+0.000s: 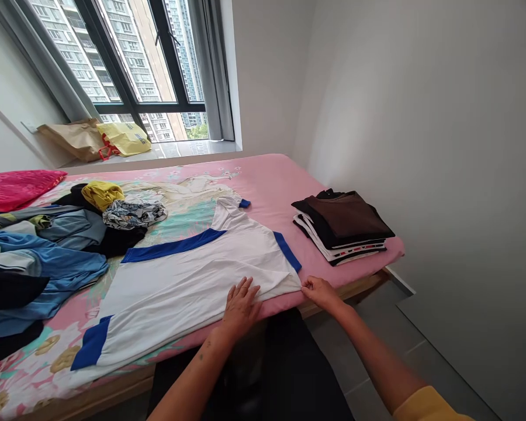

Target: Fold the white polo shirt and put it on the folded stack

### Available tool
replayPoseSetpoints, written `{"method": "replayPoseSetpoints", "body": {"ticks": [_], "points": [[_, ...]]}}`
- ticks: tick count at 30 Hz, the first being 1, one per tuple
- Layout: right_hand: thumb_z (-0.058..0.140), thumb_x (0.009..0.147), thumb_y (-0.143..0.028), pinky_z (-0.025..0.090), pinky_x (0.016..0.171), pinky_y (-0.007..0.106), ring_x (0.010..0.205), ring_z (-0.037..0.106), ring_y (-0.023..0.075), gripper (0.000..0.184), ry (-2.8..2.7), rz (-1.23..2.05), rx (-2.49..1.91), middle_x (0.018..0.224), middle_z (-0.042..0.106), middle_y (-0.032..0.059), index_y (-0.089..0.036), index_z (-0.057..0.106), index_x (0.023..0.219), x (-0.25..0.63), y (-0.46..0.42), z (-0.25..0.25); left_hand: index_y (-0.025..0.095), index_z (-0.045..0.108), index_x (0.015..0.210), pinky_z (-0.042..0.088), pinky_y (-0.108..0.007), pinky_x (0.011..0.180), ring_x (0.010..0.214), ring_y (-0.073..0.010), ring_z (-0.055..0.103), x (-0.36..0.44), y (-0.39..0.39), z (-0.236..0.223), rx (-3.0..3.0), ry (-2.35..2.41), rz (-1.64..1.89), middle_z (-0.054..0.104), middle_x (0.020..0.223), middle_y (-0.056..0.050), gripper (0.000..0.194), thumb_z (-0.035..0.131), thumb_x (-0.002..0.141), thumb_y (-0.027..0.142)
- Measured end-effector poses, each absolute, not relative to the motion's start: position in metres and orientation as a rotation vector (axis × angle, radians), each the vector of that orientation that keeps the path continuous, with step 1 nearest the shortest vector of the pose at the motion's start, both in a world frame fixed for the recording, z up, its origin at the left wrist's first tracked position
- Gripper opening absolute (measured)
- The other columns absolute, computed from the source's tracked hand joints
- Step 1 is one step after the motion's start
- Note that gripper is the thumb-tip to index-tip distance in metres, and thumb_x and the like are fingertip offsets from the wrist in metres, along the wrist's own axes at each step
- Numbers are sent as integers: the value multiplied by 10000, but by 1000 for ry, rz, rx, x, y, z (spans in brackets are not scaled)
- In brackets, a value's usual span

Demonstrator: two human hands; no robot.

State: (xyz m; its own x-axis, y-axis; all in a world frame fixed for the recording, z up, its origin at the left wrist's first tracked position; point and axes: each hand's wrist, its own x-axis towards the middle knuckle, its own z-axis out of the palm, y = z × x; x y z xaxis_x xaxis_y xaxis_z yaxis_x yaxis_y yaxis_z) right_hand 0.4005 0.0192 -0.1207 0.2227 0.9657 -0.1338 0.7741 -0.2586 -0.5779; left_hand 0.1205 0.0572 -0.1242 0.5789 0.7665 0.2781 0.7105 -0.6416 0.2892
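A white shirt with blue trim (193,275) lies spread along the near side of the bed. My left hand (241,304) rests palm down on the shirt near its front edge, with the fingers stretched out. At the right end of the garment, my right hand (322,292) pinches a corner of the white fabric between thumb and fingers. That corner sits by the bed's edge, just below a blue band. A few soft wrinkles run across the cloth between the hands.
A folded clothes stack (346,225), brown and black on top, stands at the bed's right end. Loose clothes (70,245) are heaped on the left beside a red pillow (17,188). A brown paper bag (74,139) and yellow bag (125,139) lie on the windowsill.
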Motion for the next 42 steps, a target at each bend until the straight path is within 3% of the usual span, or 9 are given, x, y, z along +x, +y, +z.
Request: {"method": "replayPoseSetpoints", "body": {"ticks": [4,7,10,13,19,24,32,37,42], "points": [[441,828,-275,397,652,256,708,579,158,179,-1527,496,-2046,749,638,15,-201,602,850,391,13,-107,210,562,1200,308,-488,1071,1317,-237,369,128,65,-130,2649,1251,523,480,1373,-78,351,378,907,262],[388,880,-261,418,867,283,947,579,163,244,-1712,305,-1697,967,655,51,-188,600,975,358,12,-93,192,598,1156,310,-408,1088,1305,-186,390,131,77,-131,2647,1243,552,524,1334,-66,396,321,882,125],[360,910,-271,216,1105,398,1255,409,185,353,-2086,232,-1464,1267,558,59,-196,544,1203,322,16,-90,188,576,1204,276,-397,1109,1322,-171,362,133,92,-128,2658,1301,458,497,1362,-51,458,300,855,80],[389,906,-439,22,1124,530,1372,223,264,562,-2221,256,-1725,1431,380,126,-120,397,1369,310,22,-107,200,469,1326,203,-486,1120,1367,-217,277,128,103,-125,2628,1473,279,363,1457,-51,459,338,887,215],[268,903,-565,-58,1102,569,1402,107,281,740,-1996,175,-2199,1493,195,161,-30,277,1414,325,24,-126,202,268,1441,107,-593,1097,1406,-278,133,119,110,-124,2483,1723,99,160,1528,-61,651,367,868,493],[196,928,-531,-23,1134,501,1413,36,215,655,-2189,139,-1852,1520,133,55,-138,210,1452,299,31,-106,213,366,1395,119,-541,1115,1403,-228,165,116,111,-120,2581,1575,135,233,1513,-50,527,290,909,401],[339,869,-574,40,1147,448,1407,59,254,790,-2187,351,-2137,1511,91,135,-39,209,1436,295,40,-135,235,200,1459,18,-599,1095,1417,-250,73,85,144,-124,2408,1712,-14,106,1537,-30,690,272,867,583],[361,892,-448,131,1131,494,1383,196,275,632,-2187,306,-2073,1471,274,141,-64,353,1395,281,48,-122,228,231,1451,24,-623,1084,1411,-286,102,75,150,-124,2401,1651,29,148,1532,-56,737,328,833,616],[319,925,-295,230,1123,440,1358,279,214,461,-2323,269,-1574,1426,397,83,-144,446,1341,246,90,-104,268,467,1317,167,-536,1098,1337,-223,331,48,168,-122,2343,1693,333,400,1437,-60,474,336,898,445]]}}
